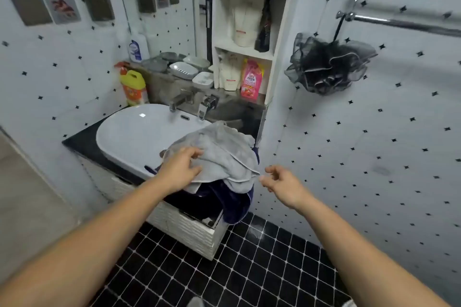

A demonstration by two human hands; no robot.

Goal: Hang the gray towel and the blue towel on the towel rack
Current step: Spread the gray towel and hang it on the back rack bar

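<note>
A gray towel (222,152) lies crumpled over the right rim of the white sink (129,132). Beneath it a dark blue towel (234,207) hangs down over the cabinet front. My left hand (180,169) rests on the gray towel's left part with fingers spread, not clearly gripping it. Just right of the towel's lower corner, my right hand (282,182) hovers with fingers curled apart and nothing in it. The chrome towel rack (409,21), with two bare bars, is mounted on the right wall, high up.
A black mesh bath sponge (326,65) hangs from the rack's left end. Two faucets (194,103), soap dishes (184,70) and bottles (133,88) stand behind the sink. A white shelf unit (245,32) holds pouches. Below is a black tiled floor (224,276).
</note>
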